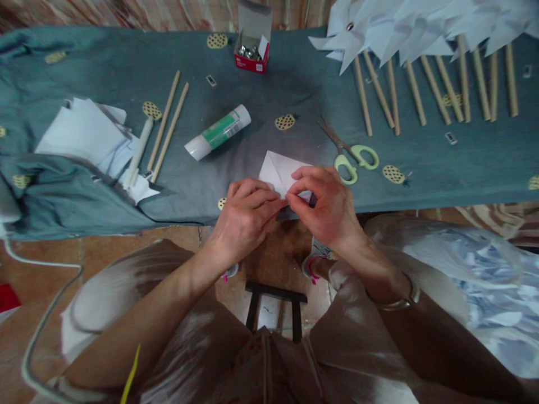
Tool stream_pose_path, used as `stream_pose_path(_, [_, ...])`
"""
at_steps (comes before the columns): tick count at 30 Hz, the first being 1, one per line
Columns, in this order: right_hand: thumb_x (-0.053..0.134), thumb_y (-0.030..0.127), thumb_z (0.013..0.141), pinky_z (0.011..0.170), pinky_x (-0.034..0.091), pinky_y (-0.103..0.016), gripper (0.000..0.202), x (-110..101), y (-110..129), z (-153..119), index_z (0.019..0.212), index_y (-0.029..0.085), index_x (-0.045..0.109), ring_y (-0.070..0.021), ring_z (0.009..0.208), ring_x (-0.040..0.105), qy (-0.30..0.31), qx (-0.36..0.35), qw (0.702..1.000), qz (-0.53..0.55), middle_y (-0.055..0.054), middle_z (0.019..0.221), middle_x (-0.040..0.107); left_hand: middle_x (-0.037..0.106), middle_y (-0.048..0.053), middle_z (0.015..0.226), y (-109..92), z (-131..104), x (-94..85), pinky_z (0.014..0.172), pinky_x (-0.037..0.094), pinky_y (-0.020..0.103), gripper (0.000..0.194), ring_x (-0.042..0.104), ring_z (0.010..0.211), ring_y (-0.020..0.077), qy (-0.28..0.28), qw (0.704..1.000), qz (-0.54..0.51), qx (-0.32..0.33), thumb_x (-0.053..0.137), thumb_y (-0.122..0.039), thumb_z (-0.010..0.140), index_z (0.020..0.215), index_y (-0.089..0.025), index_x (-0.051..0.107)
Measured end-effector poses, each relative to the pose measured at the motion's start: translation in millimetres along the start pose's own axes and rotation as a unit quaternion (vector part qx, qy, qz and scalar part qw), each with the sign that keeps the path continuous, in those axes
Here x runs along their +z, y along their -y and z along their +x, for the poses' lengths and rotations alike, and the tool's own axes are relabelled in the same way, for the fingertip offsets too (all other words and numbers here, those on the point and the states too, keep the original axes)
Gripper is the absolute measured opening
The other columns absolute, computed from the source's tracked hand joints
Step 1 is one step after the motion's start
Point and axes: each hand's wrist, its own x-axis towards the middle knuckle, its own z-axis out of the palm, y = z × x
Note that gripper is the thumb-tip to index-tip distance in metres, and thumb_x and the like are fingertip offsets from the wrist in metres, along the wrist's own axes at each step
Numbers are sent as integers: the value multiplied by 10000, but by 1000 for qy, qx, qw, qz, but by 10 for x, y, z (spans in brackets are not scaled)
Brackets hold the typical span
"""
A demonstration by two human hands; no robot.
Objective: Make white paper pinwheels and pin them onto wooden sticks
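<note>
A white paper square (275,171) with creases across it lies at the front edge of the cloth-covered table. My left hand (250,216) presses on its near left side, fingers curled together. Thumb and forefinger of my right hand (326,205) pinch the paper's near edge, close to the left fingertips. The hands cover the paper's lower part. Just right of them lie open scissors (352,157) with light green handles. A large glue stick (218,132) with a green label rests on its side, up and left of the paper.
Finished paper pinwheels on wooden sticks (421,92) fill the back right. At the back stands an open red box (251,59) of metal pins. Two wooden sticks (170,123), a glue gun stick-like white rod (141,147) and paper sheets (84,132) lie left. A cable (54,303) hangs front left.
</note>
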Motion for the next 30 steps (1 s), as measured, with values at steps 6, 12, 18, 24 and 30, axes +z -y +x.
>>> stream_pose_path(6, [601,153,809,927,452,-442,113,0,-6,-8,730,229,628,-247,1014,613,-2,-1,1000,-3,-64,1040,698,733,45,954,2,0,6,828,414,392,172,581,982,211,15,1000,-1,-10,551,-242,935,1007,-213,705])
stream_pose_path(12, [603,139,808,925,456,-441,114,6,-3,-12,741,223,638,-249,1012,613,-4,-4,1000,-10,-69,1041,699,725,44,955,10,-3,15,831,414,393,170,574,991,213,12,1000,-4,-6,554,-235,932,1009,-217,705])
stream_pose_path(18, [583,134,827,946,442,-445,130,7,4,-27,821,231,670,-250,1041,591,-2,-20,1000,-15,-66,1052,685,722,44,956,14,4,11,839,415,392,155,572,990,211,15,1000,-7,-3,563,-227,926,986,-211,705])
stream_pose_path(24, [578,158,841,957,431,-458,154,1,8,-38,887,251,692,-258,1053,568,7,-19,1000,-18,-64,1068,669,722,44,955,12,12,3,842,420,394,174,570,992,211,26,1000,-2,-8,547,-238,935,1003,-228,707])
stream_pose_path(30, [551,154,852,948,441,-462,213,6,20,-37,922,272,714,-258,1047,562,17,-17,999,-26,-57,1094,657,719,43,956,14,16,6,845,413,395,167,566,987,210,31,999,-8,-16,551,-253,933,997,-229,703])
